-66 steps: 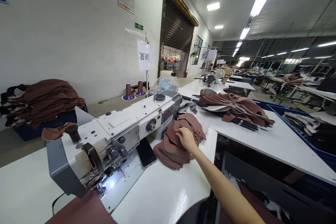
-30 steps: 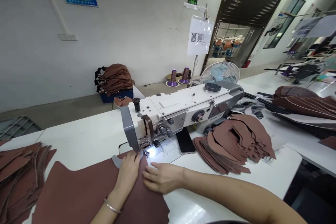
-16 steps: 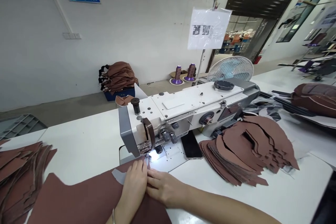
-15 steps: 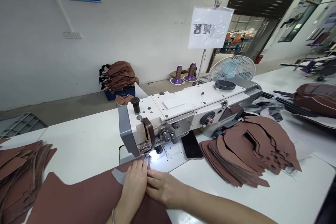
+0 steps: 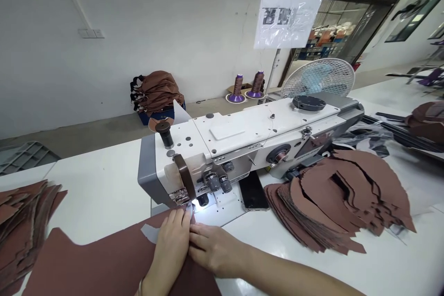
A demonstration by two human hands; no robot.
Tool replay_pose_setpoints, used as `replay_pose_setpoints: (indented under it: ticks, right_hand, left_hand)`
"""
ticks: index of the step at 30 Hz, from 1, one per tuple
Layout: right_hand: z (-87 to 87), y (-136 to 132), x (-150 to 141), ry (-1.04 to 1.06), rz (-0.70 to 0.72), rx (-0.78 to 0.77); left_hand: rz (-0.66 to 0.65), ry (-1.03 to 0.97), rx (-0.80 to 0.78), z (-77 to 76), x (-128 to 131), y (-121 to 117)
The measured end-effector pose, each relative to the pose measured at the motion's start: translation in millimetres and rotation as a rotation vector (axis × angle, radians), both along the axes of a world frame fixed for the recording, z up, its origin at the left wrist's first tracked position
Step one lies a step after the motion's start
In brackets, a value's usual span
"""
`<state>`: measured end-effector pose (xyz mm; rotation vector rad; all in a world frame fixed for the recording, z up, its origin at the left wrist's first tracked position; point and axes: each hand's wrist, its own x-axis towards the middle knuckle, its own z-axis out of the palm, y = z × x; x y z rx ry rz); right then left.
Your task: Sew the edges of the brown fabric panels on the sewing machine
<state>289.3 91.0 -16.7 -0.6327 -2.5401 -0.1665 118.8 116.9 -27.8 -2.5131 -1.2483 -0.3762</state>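
- At the sewing machine [image 5: 239, 136], I note left hand [image 5: 169, 245] on brown panel [image 5: 97, 263], fingers extended.
- Right hand [image 5: 218, 250] now meets left, earlier apart; grip: cannot tell.

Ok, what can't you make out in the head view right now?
All in the head view:
Brown cloth: near end cut off by the bottom edge; part covered by the left hand and right hand.
Sewing machine: needle too small.
Left pile: cut off by the left edge.
Fan: base hidden behind the machine.
Paper sign: print blurred.
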Motion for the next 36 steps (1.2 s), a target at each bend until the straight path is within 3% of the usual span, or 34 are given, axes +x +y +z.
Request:
replay_pose_setpoints:
  ticks: [36]
  right_hand:
    - [3.0, 0.1, 3.9, -0.047, 0.007, -0.015]
  left_hand:
    - [-0.011, 0.017, -0.082, 1.2, -0.1, -1.2]
